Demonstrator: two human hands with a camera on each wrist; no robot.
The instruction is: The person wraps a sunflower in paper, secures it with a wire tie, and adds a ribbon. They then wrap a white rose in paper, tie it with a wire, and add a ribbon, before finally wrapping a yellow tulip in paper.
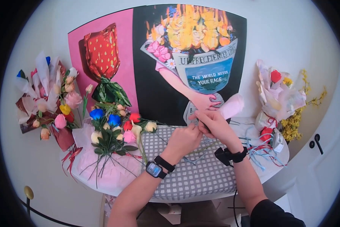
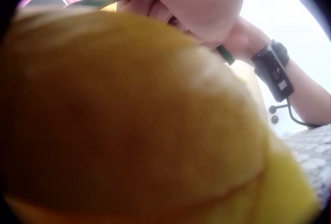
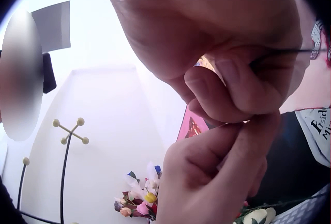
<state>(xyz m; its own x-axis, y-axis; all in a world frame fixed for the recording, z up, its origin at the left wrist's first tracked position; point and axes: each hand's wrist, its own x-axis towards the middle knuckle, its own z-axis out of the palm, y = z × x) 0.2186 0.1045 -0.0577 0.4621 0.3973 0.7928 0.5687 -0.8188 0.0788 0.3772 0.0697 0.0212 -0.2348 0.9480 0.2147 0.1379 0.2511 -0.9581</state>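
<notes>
Found left hand (image 1: 185, 140) and right hand (image 1: 217, 126) touching at the fingertips, a little right of centre in the head view, above a grey-and-white checked cloth (image 1: 200, 179). Recorded narrow grips on both sides: left with fingers curled round a dark green stem (image 2: 225, 54), seen on both sides of the knuckles in the left wrist view; right with fingers bent tightly about a thin dark strand (image 3: 295, 51), running to the right edge of the right wrist view. Could not tell whether strand and stem were one piece. Noted a pale pink bloom (image 1: 232, 106) just beside the right hand, toward upper right. Saw a large blurred yellow-brown form (image 2: 129, 115) across most of the left wrist view; could not identify. Logged loose artificial flowers (image 1: 113, 130) at centre left of the head view, partly over pink wrapping (image 1: 109, 174), with blue, red, cream and pink heads. Observed a wrapped bouquet (image 1: 50, 98) at far left and another bouquet (image 1: 278, 94) at right, near yellow sprays (image 1: 293, 123). Marked blue and red ribbons (image 1: 259, 151) at the right end of the white table (image 1: 283, 155), and a painted panel (image 1: 155, 94) upright behind the hands
</notes>
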